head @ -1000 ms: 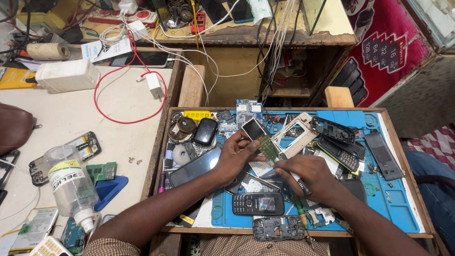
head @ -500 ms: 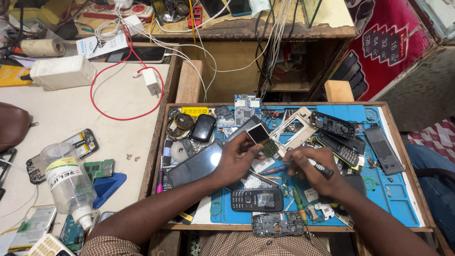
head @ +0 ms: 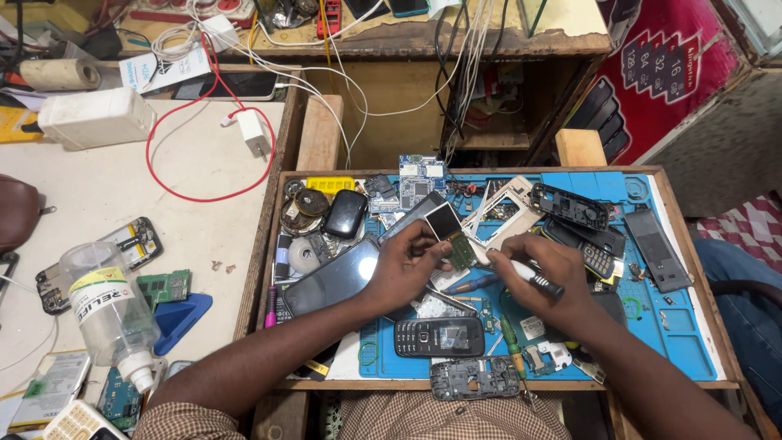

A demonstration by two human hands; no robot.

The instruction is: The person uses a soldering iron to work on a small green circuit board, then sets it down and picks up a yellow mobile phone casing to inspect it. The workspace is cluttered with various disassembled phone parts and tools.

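Over a blue repair mat (head: pixel 684 342) on the worktop, the left hand (head: pixel 407 265) pinches a small phone circuit board with its screen (head: pixel 452 236), fingers clamped on its lower left edge. The board's long axis runs from upper left to lower right, tilting toward the right hand (head: pixel 546 273). That hand is closed around a dark-handled tool (head: pixel 533 277) whose tip points left, just beside the board's lower right end.

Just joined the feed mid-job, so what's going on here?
A person is working over a blue repair mat strewn with phone parts. The left hand holds a small green circuit board with a screen, while the right hand applies a white-and-black handled tool to it. A black keypad phone lies just below.
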